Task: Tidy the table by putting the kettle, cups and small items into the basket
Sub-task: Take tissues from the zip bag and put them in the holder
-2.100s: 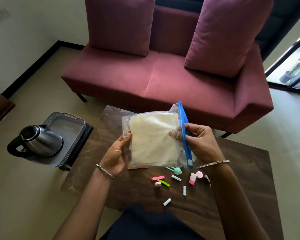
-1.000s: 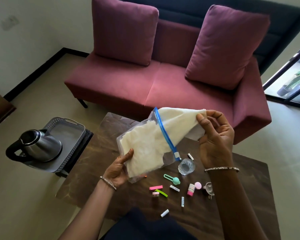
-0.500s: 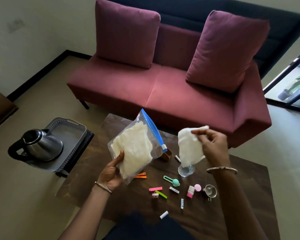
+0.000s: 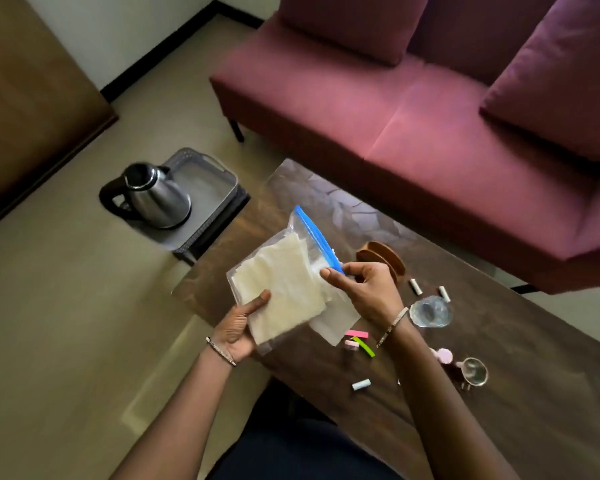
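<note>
Fingers (image 4: 355,269) of L hand (image 4: 236,332) & R hand (image 4: 364,292) are gripping zip bag (image 4: 284,289) over dark wood surface (image 4: 499,393); kettle (image 4: 156,199) sitting in basket (image 4: 210,188) nr maroon sofa (image 4: 361,109).

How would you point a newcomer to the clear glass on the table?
Find the dark wooden table in front of the maroon sofa. Right of the right hand sits the clear glass, with two white tubes just beyond. It alone is colourless and see-through; its neighbours are opaque.

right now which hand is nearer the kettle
Left. The left hand holds the bag by its lower edge, on the kettle's side. The right hand pinches the bag's blue zip, farther off toward the glass.
</note>
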`<control>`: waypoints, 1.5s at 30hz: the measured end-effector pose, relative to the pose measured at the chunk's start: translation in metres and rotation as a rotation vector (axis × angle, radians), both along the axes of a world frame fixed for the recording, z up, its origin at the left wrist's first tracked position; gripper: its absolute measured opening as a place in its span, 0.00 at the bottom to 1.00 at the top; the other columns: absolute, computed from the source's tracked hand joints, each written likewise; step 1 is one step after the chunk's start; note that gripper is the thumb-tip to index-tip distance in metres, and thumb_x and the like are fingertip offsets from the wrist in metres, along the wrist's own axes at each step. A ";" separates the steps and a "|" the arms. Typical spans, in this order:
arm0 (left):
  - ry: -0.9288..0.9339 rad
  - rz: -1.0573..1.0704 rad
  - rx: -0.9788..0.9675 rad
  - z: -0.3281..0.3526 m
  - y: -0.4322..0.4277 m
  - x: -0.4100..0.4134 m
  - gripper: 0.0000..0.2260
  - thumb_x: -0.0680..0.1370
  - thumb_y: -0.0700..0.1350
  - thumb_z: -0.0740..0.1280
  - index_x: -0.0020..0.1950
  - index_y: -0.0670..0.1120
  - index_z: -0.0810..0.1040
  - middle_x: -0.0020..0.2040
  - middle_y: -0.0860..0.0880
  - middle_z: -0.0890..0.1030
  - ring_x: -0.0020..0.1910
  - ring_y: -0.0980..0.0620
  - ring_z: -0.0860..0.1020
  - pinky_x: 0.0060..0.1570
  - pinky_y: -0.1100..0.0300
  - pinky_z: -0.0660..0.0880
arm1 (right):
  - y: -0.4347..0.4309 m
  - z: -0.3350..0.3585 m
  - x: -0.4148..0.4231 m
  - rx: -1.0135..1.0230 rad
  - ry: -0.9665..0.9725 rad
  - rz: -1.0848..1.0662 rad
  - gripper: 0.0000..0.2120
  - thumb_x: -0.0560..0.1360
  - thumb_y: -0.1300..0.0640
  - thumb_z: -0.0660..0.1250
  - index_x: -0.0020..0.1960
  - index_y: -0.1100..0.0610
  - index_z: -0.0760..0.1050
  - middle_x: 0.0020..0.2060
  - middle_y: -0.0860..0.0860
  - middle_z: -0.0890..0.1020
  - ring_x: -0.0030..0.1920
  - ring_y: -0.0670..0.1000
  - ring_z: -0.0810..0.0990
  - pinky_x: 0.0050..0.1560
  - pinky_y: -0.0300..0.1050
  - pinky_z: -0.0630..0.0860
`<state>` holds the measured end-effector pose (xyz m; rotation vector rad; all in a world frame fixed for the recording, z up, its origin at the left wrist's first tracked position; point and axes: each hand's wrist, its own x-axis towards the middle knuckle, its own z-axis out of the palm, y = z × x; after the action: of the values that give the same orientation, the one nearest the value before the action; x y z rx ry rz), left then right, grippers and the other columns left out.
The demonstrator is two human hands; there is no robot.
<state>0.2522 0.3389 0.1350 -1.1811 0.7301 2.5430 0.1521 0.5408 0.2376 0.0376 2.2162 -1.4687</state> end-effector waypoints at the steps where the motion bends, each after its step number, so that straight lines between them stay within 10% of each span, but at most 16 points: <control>1: -0.024 0.033 -0.012 -0.008 -0.008 0.004 0.22 0.71 0.38 0.72 0.65 0.42 0.77 0.61 0.38 0.80 0.59 0.41 0.81 0.49 0.45 0.80 | -0.006 -0.009 -0.001 0.017 0.000 -0.012 0.12 0.71 0.46 0.77 0.45 0.56 0.87 0.31 0.46 0.81 0.31 0.45 0.74 0.31 0.39 0.70; 9: -0.150 0.193 -0.055 -0.087 -0.074 0.004 0.08 0.73 0.39 0.70 0.49 0.45 0.87 0.52 0.42 0.85 0.49 0.46 0.85 0.40 0.51 0.82 | -0.021 -0.065 -0.025 0.115 0.062 -0.184 0.06 0.69 0.61 0.79 0.45 0.53 0.87 0.43 0.51 0.87 0.45 0.48 0.82 0.44 0.41 0.77; 13: -0.194 0.210 -0.041 -0.129 -0.093 -0.013 0.10 0.79 0.39 0.66 0.59 0.45 0.80 0.51 0.43 0.86 0.48 0.46 0.85 0.40 0.48 0.82 | -0.032 -0.079 -0.031 -0.011 0.035 -0.216 0.09 0.69 0.65 0.78 0.43 0.52 0.86 0.41 0.45 0.87 0.43 0.39 0.84 0.40 0.31 0.78; 19: -0.235 0.159 -0.065 -0.183 -0.103 -0.038 0.20 0.79 0.38 0.66 0.71 0.43 0.72 0.65 0.41 0.78 0.64 0.41 0.77 0.66 0.40 0.70 | -0.053 -0.099 -0.041 -0.137 -0.122 -0.407 0.07 0.70 0.64 0.77 0.42 0.52 0.85 0.46 0.45 0.87 0.45 0.38 0.82 0.36 0.33 0.79; 24: -0.401 0.177 -0.191 -0.209 -0.100 -0.046 0.23 0.74 0.36 0.73 0.68 0.40 0.74 0.64 0.41 0.79 0.61 0.40 0.79 0.62 0.40 0.74 | -0.067 -0.107 -0.048 -0.232 -0.234 -0.516 0.07 0.70 0.64 0.76 0.43 0.53 0.84 0.45 0.47 0.87 0.43 0.44 0.84 0.35 0.37 0.80; 31: -0.807 -0.176 -1.119 -0.187 -0.094 -0.047 0.35 0.68 0.46 0.77 0.69 0.42 0.65 0.67 0.38 0.70 0.64 0.35 0.71 0.63 0.42 0.69 | -0.070 -0.096 -0.054 -0.305 -0.265 -0.559 0.07 0.70 0.65 0.76 0.46 0.55 0.84 0.47 0.48 0.87 0.45 0.46 0.86 0.38 0.41 0.82; 33: -0.588 -0.193 -1.341 -0.167 -0.092 -0.056 0.29 0.70 0.43 0.74 0.67 0.43 0.67 0.65 0.38 0.72 0.64 0.35 0.71 0.63 0.42 0.70 | -0.066 -0.091 -0.053 -0.338 -0.273 -0.551 0.08 0.68 0.62 0.77 0.45 0.55 0.84 0.47 0.49 0.87 0.47 0.47 0.86 0.39 0.42 0.83; 38: 0.030 -0.349 -0.407 -0.094 -0.082 -0.107 0.20 0.72 0.55 0.74 0.59 0.45 0.79 0.56 0.45 0.83 0.59 0.44 0.81 0.52 0.53 0.79 | -0.053 -0.075 -0.047 -0.393 -0.301 -0.483 0.10 0.63 0.58 0.79 0.44 0.53 0.85 0.53 0.52 0.86 0.55 0.53 0.84 0.51 0.55 0.84; 45: 0.384 -0.541 -0.209 -0.040 -0.061 -0.161 0.14 0.73 0.49 0.73 0.56 0.46 0.81 0.53 0.46 0.83 0.51 0.51 0.81 0.49 0.56 0.79 | -0.030 -0.064 -0.042 -0.481 -0.256 -0.485 0.08 0.67 0.62 0.77 0.44 0.53 0.84 0.52 0.54 0.85 0.56 0.55 0.83 0.50 0.52 0.81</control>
<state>0.0911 0.2782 0.0950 -0.4417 1.2334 2.2711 0.1106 0.5104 0.1734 0.6030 1.6675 -2.0858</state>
